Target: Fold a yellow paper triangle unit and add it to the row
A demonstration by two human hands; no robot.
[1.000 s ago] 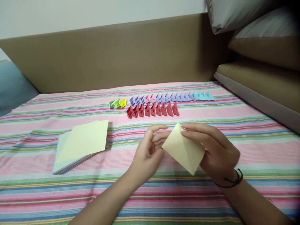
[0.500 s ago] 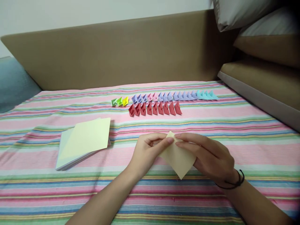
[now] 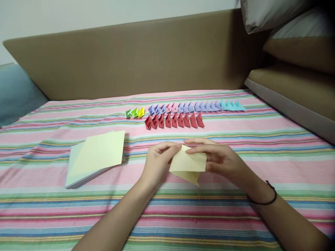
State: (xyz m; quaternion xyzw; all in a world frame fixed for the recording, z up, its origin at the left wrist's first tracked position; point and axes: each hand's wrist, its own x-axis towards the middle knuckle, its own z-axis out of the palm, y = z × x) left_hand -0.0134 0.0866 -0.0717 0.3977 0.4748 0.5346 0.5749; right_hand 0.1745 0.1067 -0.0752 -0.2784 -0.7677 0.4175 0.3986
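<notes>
Above the striped cloth, a small pale yellow sheet of folded paper (image 3: 188, 161) is held between my hands, its lower flap hanging partly open. My left hand (image 3: 160, 158) pinches the upper left corner between thumb and fingers. On the other side, my right hand (image 3: 216, 155) has its fingers over the paper's top and right edge; the thumb is partly hidden. Beyond the hands lies a row of red folded paper pieces (image 3: 174, 120). Behind it runs a longer row of purple, pink and blue folded pieces (image 3: 205, 106).
A stack of paper with a pale yellow sheet (image 3: 102, 153) on top lies to the left. Green and yellow folded pieces (image 3: 134, 112) sit at the rows' left end. A brown backrest (image 3: 136, 59) stands behind; cushions (image 3: 295, 94) are piled at the right.
The paper has turned from a diamond hanging point-down to a wider shape with a flap below. My right hand's fingers have spread and shifted slightly left.
</notes>
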